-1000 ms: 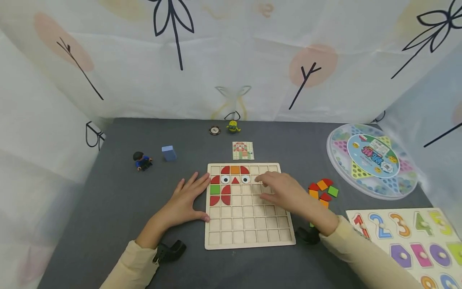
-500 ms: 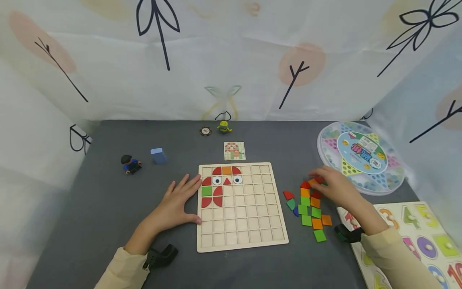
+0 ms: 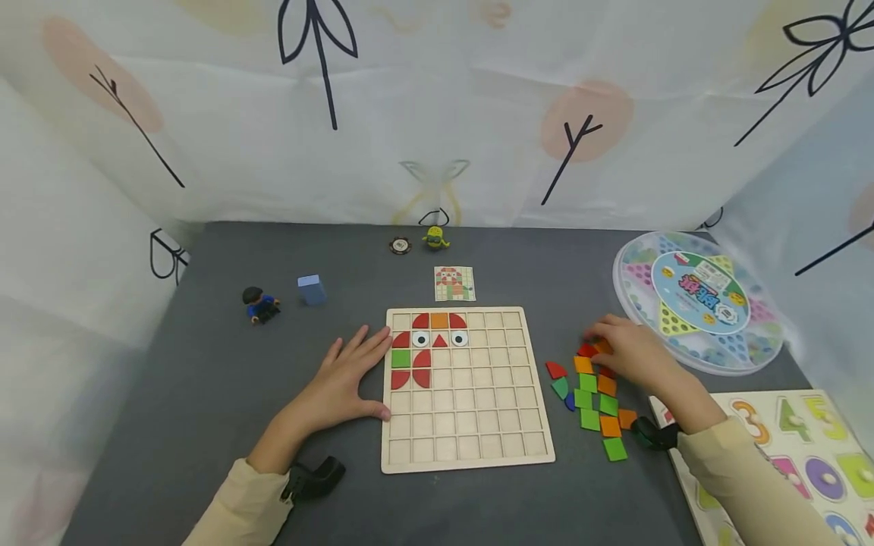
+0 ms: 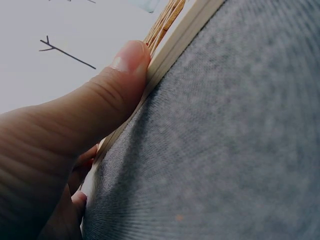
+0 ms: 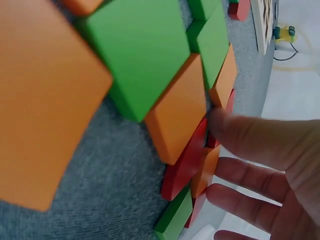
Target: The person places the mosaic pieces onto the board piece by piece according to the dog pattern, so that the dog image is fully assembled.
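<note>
A wooden grid board [image 3: 471, 409] lies on the dark table, with red, green and orange pieces and two eye tiles set in its upper left cells. My left hand [image 3: 341, 387] rests along the board's left edge, fingers spread. In the left wrist view its thumb [image 4: 127, 65] presses the board's side. At the far end of the loose colored tiles [image 3: 587, 400], my right hand [image 3: 635, 350] reaches down with thumb and fingers apart. The right wrist view has the thumb by a red piece [image 5: 216, 137] and fingertips right at an orange tile [image 5: 205, 171].
A pattern card [image 3: 454, 283] lies behind the board, near a yellow-green figurine [image 3: 435, 238] and a round token [image 3: 400, 246]. At left are a toy figure [image 3: 261, 305] and a blue block [image 3: 312, 290]. A round game box [image 3: 699, 299] and a number puzzle board [image 3: 785, 425] flank the right arm.
My right hand has moved from over the board, rightward to the loose tiles, where it stays over the last half second. The left hand keeps its place at the board's edge.
</note>
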The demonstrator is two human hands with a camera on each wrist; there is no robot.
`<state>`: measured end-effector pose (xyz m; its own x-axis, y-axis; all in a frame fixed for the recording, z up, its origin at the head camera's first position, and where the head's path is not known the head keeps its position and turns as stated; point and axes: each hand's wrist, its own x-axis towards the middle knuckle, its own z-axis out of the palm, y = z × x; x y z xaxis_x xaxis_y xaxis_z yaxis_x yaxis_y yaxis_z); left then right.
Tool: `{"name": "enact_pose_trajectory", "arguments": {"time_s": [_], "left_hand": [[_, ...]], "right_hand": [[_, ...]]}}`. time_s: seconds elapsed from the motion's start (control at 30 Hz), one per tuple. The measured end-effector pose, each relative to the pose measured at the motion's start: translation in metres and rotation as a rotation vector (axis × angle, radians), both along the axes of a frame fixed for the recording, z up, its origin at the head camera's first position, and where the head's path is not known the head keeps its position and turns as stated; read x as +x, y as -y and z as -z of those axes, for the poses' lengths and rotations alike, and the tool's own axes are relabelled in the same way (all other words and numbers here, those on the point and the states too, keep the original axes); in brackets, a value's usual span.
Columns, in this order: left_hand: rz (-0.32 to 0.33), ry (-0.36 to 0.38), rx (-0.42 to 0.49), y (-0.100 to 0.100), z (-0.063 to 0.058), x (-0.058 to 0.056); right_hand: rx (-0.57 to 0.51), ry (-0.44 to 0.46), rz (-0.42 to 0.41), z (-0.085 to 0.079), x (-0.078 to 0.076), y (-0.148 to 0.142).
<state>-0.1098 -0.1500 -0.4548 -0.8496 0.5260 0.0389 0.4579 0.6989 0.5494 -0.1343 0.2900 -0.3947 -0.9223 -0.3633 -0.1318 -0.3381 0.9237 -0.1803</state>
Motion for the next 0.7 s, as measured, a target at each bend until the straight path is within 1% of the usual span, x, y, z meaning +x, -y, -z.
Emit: {"name": "enact_pose_trajectory", "arguments": {"time_s": [0.1,0.2,0.4,0.5,0.7], "left_hand": [[0.002,0.003,0.001,-0.001,-0.001,0.000],[0.002,0.000,0.003,-0.001,-0.001,0.000],[-0.001,-0.011,0.013,0.000,0.000,0.000],[-0.003,-0.011,0.010,0.000,0.000,0.000],[0.003,0.001,0.000,0.000,0.000,0.000]], "right_hand": [[0.005,0.006,0.020,0.000,0.000,0.000],[0.026,-0.014,0.029,0.001,0.000,0.001],[0.075,-0.087,-0.002,0.001,-0.001,0.007],[0.078,-0.097,-0.018,0.000,-0.001,0.011],[0.079,-0.086,-0.031,0.001,-0.003,0.016]]}}
